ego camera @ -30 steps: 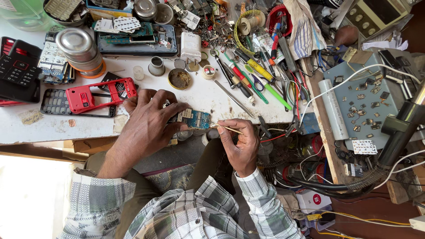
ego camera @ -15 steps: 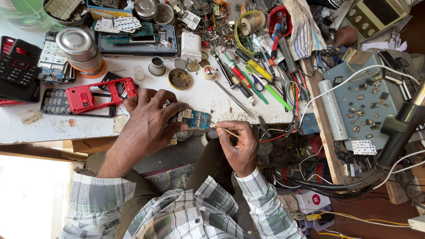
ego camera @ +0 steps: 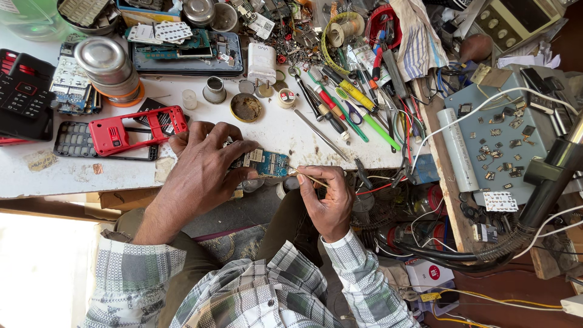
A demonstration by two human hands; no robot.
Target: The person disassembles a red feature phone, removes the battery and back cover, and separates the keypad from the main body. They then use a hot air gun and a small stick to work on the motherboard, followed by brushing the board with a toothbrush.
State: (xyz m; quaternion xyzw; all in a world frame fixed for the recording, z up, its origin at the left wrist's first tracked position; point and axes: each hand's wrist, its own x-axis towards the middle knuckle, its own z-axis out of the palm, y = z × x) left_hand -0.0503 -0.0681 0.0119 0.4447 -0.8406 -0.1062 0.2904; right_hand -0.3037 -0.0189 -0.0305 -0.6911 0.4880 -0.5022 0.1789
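My left hand grips a small blue-green phone circuit board at the front edge of the white workbench. My right hand pinches a thin stick-like tool whose tip touches the right end of the board. Both forearms wear checked shirt sleeves.
A red phone frame and a black keypad frame lie left of my hand. Screwdrivers and tweezers are heaped at the right back, beside a round paste tin, a metal can and a grey tray of small parts. Cables hang at right.
My right hand has shifted slightly with the thin tool against the board. The left hand stays put.
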